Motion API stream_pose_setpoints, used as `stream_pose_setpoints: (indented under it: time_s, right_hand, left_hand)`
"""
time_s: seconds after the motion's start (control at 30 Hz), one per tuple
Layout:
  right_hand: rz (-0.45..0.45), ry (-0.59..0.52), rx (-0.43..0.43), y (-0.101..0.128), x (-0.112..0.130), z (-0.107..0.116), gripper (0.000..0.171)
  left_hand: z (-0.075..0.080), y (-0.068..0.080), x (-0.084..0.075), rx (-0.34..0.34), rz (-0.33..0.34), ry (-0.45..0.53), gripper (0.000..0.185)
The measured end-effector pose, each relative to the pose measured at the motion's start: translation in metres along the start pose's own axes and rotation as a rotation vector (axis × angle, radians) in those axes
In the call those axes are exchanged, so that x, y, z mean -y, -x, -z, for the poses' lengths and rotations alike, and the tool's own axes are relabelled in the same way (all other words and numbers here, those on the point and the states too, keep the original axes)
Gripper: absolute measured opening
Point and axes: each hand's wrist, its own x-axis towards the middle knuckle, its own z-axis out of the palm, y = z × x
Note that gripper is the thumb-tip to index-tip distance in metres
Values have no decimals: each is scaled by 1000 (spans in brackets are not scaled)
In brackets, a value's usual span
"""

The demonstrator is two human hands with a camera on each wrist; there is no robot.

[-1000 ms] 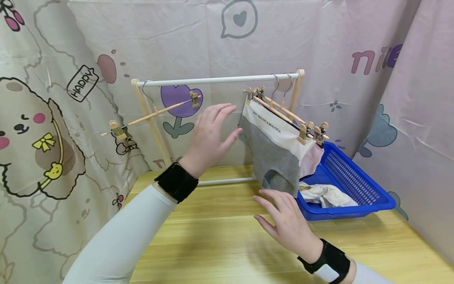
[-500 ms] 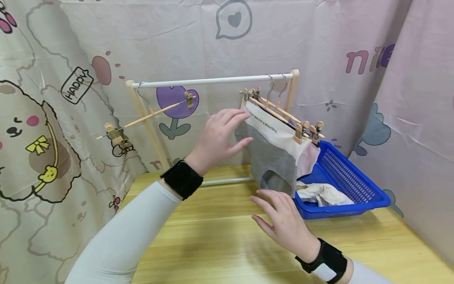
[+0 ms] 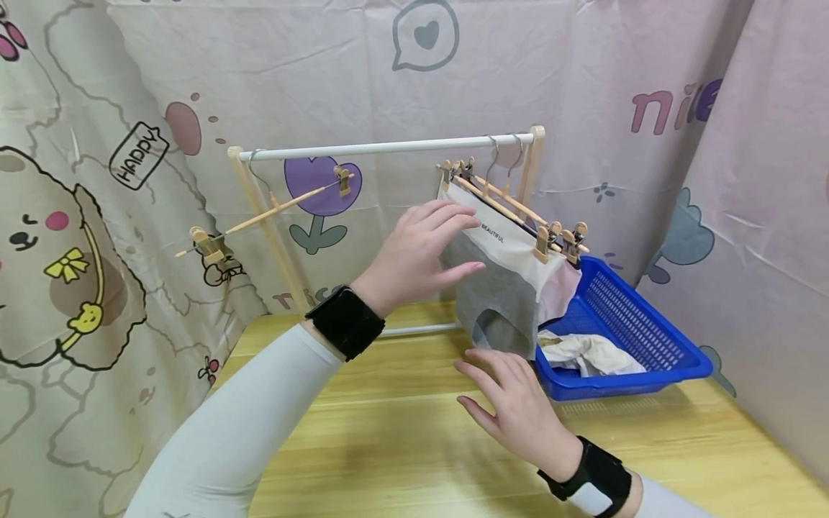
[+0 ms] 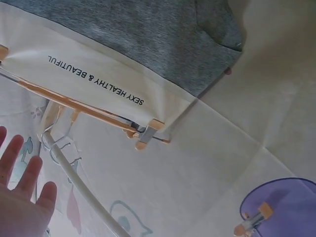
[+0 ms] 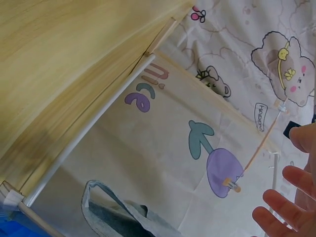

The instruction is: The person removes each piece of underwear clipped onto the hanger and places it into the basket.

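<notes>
**Left hand reaches the hanging grey underwear on the small rack**

Since half a second ago the left hand (image 3: 424, 252) has slid further toward 3 o'clock, so that its spread fingers now lie over the white waistband of the grey underwear (image 3: 501, 298), covering most of the printed lettering; only the word "BEAUTIFUL" shows past the fingertips. The fingers are straight and fanned wide, gripping nothing. The right hand (image 3: 518, 410) has barely shifted; it hovers low over the wooden table (image 3: 388, 446), fingers loose and spread, holding nothing, its fingertips just beneath the garment's lower edge at about 12 o'clock from the hand.

The underwear hangs from a wooden clip hanger (image 3: 540, 241) at the right end of the white rail (image 3: 388, 147) of the drying rack, with more clip hangers and a pink garment (image 3: 563, 288) crowded behind it. At 9 o'clock along the rail an empty clip hanger (image 3: 272, 208) hangs tilted, well apart from both hands. At 3 o'clock from the right hand a blue basket (image 3: 648, 345) sits on the table, holding a crumpled cream cloth (image 3: 589, 356) just beside the hanging garment. Printed cartoon curtains (image 3: 97, 216) close in the scene behind and on both sides.
</notes>
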Motion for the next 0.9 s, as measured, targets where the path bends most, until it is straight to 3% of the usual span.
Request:
stream_pose_setpoints:
  time_s: [0.3, 0.63, 0.9]
  right_hand:
    - [10, 8, 7, 1, 0, 0, 48]
    - [13, 13, 6, 1, 1, 1, 47]
    - [18, 23, 0, 2, 2, 0, 48]
  left_hand:
    - [-5, -13, -9, 106, -36, -23, 67]
    - [-14, -24, -23, 263, -2, -43, 78]
    - [-18, -32, -34, 294, 23, -1, 79]
